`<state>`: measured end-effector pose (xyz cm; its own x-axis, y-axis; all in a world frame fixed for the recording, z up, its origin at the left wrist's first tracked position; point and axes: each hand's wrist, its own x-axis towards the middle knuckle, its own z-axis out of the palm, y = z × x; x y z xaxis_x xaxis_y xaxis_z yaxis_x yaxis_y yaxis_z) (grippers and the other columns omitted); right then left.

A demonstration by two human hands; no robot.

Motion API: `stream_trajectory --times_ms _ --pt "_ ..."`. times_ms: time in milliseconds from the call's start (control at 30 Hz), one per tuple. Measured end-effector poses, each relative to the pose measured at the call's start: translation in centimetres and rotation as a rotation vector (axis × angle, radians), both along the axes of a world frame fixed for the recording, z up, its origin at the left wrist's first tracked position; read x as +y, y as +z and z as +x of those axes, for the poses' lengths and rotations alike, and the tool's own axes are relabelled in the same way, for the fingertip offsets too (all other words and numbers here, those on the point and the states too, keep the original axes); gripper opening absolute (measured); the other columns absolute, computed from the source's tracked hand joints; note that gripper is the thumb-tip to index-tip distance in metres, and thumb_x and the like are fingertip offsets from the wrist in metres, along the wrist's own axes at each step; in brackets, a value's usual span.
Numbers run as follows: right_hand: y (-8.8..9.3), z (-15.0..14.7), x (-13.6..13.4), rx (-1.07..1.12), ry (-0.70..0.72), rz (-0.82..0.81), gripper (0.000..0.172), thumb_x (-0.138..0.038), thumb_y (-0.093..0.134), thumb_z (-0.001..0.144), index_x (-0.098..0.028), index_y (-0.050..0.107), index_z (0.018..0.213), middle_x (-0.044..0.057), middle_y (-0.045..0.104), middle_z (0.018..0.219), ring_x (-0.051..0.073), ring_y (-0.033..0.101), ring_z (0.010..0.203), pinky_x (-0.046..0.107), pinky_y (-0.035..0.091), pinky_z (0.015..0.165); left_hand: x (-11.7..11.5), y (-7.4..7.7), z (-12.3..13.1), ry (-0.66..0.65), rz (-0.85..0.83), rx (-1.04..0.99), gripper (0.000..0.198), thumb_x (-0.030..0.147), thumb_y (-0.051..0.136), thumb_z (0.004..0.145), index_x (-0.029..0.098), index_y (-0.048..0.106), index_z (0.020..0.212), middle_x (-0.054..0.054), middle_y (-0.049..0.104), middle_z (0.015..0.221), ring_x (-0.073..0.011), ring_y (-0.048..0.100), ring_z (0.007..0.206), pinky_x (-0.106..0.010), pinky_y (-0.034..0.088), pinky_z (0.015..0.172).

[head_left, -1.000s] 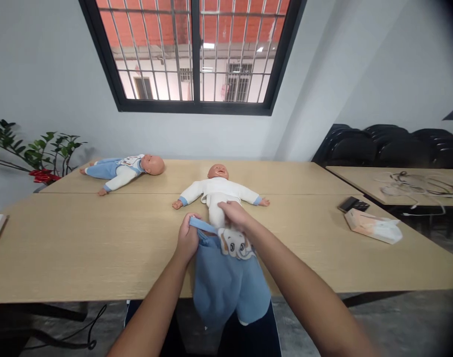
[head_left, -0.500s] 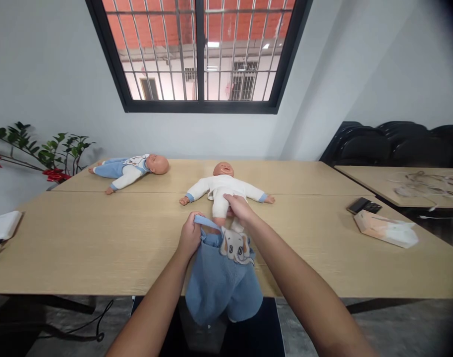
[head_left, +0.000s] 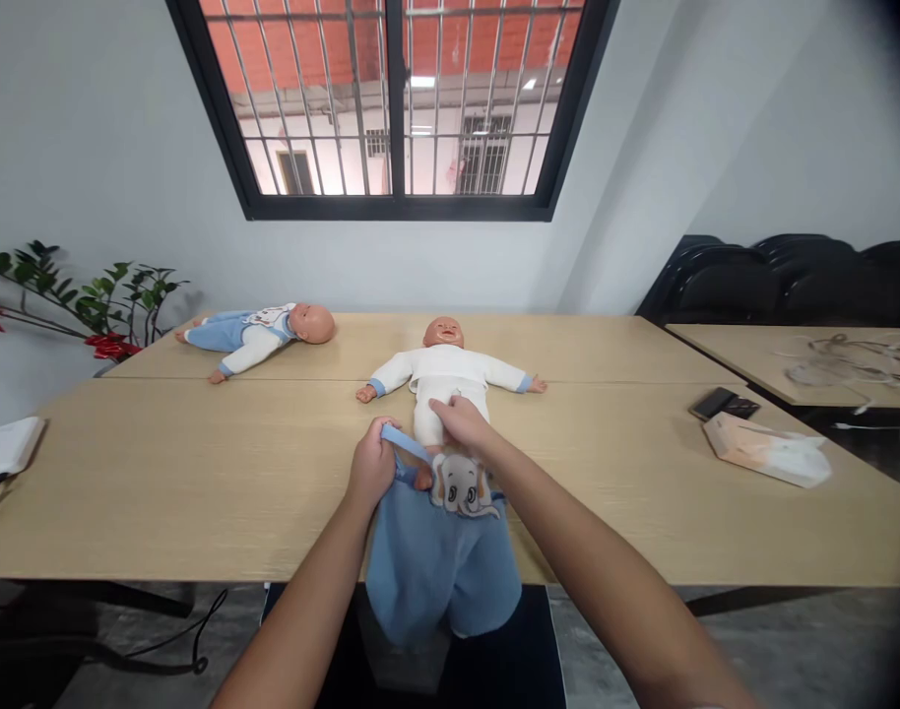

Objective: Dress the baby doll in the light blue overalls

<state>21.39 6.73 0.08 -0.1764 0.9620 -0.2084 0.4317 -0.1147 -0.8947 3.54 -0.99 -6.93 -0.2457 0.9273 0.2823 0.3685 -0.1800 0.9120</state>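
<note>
A baby doll [head_left: 450, 364] in a white top lies on its back, arms spread, its legs toward me. My left hand [head_left: 374, 461] is closed on a strap of the blue overalls [head_left: 442, 561], which have an elephant patch [head_left: 461, 484] and hang over the table's front edge. One doll foot shows at the overalls' top opening. My right hand [head_left: 461, 423] lies over the doll's lower body, its thumb and fingers around the white-clothed leg; the doll's other leg is mostly hidden by this hand and the patch.
A second doll [head_left: 262, 335] in blue and white lies at the back left of the table [head_left: 199, 473]. A tissue box [head_left: 764, 450] and a dark object [head_left: 722, 404] are at the right. A white device [head_left: 7, 451] sits at the left edge, a plant [head_left: 102, 300] behind.
My right hand has shifted slightly left and down on the doll's legs. The doll's legs are lower, one foot now at the overalls' opening. My left hand still holds the strap.
</note>
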Motion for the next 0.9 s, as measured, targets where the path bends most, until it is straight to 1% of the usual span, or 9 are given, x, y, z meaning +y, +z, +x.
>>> stream_trajectory --times_ms 100,167,267,400,533,600,667,767,900 --pt "-0.3 0.0 -0.2 -0.128 0.030 0.050 0.034 -0.053 0.061 0.093 -0.019 0.060 0.089 0.009 0.066 0.065 0.023 0.063 0.053 0.033 0.045 0.053 0.4 0.4 0.2 0.008 -0.020 0.063 0.023 0.024 0.044 0.095 0.024 0.063 0.107 -0.001 0.070 0.090 -0.0196 0.063 0.078 -0.029 0.045 0.073" --pt "-0.3 -0.2 -0.3 -0.144 0.040 0.041 0.034 -0.052 0.060 0.094 -0.017 0.061 0.095 0.011 0.068 0.068 0.024 0.065 0.053 0.033 0.046 0.052 1.1 0.8 0.3 -0.005 -0.024 0.121 0.025 0.021 0.043 0.095 0.024 0.064 0.108 -0.004 0.072 0.099 -0.0218 0.066 0.089 -0.032 0.047 0.081" --pt "-0.2 -0.5 -0.3 -0.152 0.025 0.027 0.035 -0.048 0.056 0.095 -0.014 0.061 0.104 0.013 0.071 0.074 0.025 0.067 0.055 0.034 0.047 0.053 2.2 1.9 0.4 -0.089 0.001 0.225 0.026 0.017 0.045 0.092 0.024 0.066 0.107 -0.006 0.073 0.108 -0.0248 0.066 0.103 -0.036 0.047 0.091" --pt "-0.1 -0.3 0.5 -0.261 -0.004 0.083 0.043 -0.049 0.054 0.096 -0.009 0.060 0.112 0.014 0.072 0.074 0.027 0.069 0.062 0.035 0.048 0.059 3.5 2.8 0.1 -0.169 0.057 0.220 0.024 0.020 0.046 0.093 0.023 0.066 0.106 -0.005 0.073 0.106 -0.0236 0.066 0.099 -0.035 0.048 0.089" --pt "-0.3 0.2 1.9 -0.370 -0.094 0.159 0.044 -0.048 0.052 0.096 -0.008 0.063 0.112 0.014 0.073 0.075 0.028 0.072 0.076 0.033 0.048 0.068 4.5 2.0 -0.1 -0.112 0.007 0.082 0.027 0.030 0.043 0.097 0.022 0.065 0.110 -0.001 0.071 0.086 -0.0185 0.064 0.074 -0.029 0.049 0.072" --pt "-0.5 0.2 2.5 -0.381 -0.133 0.161 0.045 -0.048 0.051 0.097 -0.008 0.063 0.113 0.015 0.074 0.078 0.029 0.073 0.080 0.033 0.048 0.070 5.2 1.4 -0.3 -0.073 -0.042 0.043 0.029 0.033 0.042 0.098 0.021 0.065 0.111 0.000 0.070 0.082 -0.0176 0.062 0.070 -0.028 0.049 0.068" --pt "-0.7 0.1 3.2 -0.374 -0.160 0.163 0.047 -0.049 0.051 0.097 -0.007 0.062 0.116 0.016 0.075 0.084 0.029 0.073 0.086 0.033 0.050 0.073 6.0 0.9 -0.5 -0.039 -0.097 0.111 0.031 0.033 0.039 0.099 0.021 0.065 0.113 -0.001 0.071 0.083 -0.0178 0.064 0.072 -0.028 0.050 0.069" --pt "-1.0 -0.1 4.0 -0.358 -0.186 0.162 0.048 -0.049 0.053 0.097 -0.007 0.062 0.119 0.019 0.075 0.092 0.031 0.073 0.093 0.034 0.052 0.078 7.3 0.6 -1.2 0.001 -0.168 0.264 0.033 0.029 0.037 0.100 0.022 0.066 0.112 -0.005 0.075 0.095 -0.0202 0.068 0.085 -0.030 0.052 0.078" --pt "-1.2 -0.4 4.6 -0.244 -0.157 0.081 0.047 -0.047 0.056 0.097 -0.007 0.061 0.120 0.018 0.074 0.087 0.030 0.074 0.079 0.036 0.055 0.075 8.9 0.5 -2.1 -0.005 -0.230 0.384 0.026 0.024 0.043 0.097 0.022 0.069 0.101 -0.010 0.075 0.107 -0.0266 0.068 0.103 -0.037 0.050 0.090"
